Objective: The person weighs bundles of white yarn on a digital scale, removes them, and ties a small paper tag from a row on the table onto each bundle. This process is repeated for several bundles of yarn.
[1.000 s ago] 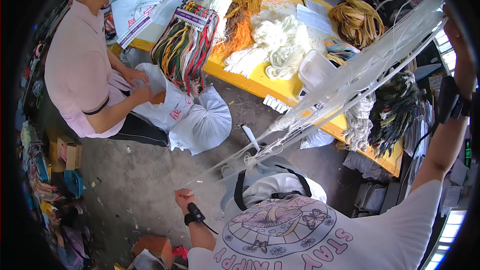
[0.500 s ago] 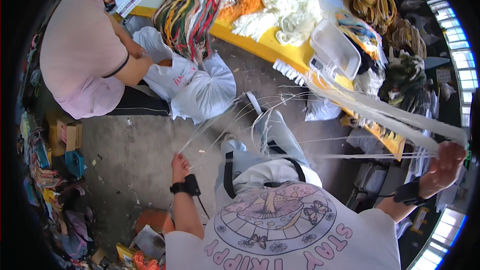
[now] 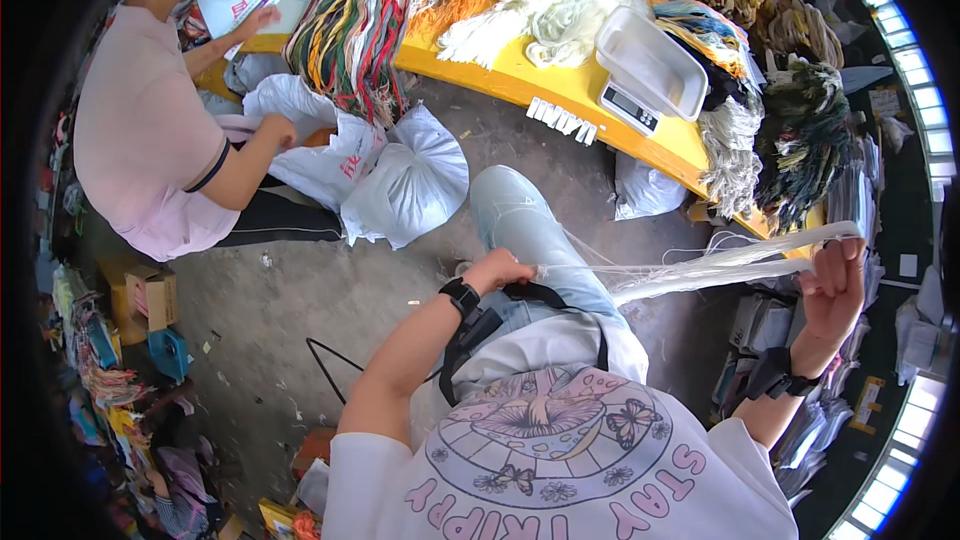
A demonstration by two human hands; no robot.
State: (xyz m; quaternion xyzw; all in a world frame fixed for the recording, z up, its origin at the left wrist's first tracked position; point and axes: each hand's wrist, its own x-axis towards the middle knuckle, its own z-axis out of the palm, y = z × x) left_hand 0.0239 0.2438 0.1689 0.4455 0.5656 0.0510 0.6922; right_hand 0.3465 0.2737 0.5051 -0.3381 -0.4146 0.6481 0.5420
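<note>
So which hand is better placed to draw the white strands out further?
Probably the right hand: it grips the bundled end of the white strands out to the side, arm raised. The left hand pinches the thin end above the knee, acting as anchor.

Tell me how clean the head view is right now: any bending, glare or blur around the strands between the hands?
Head view: fisheye bends the yellow table edge into an arc, with black corners; bright window glare runs along the right rim; the white strands between left hand and right hand look slightly soft, thin ones hard to separate; centre evenly lit.
</note>
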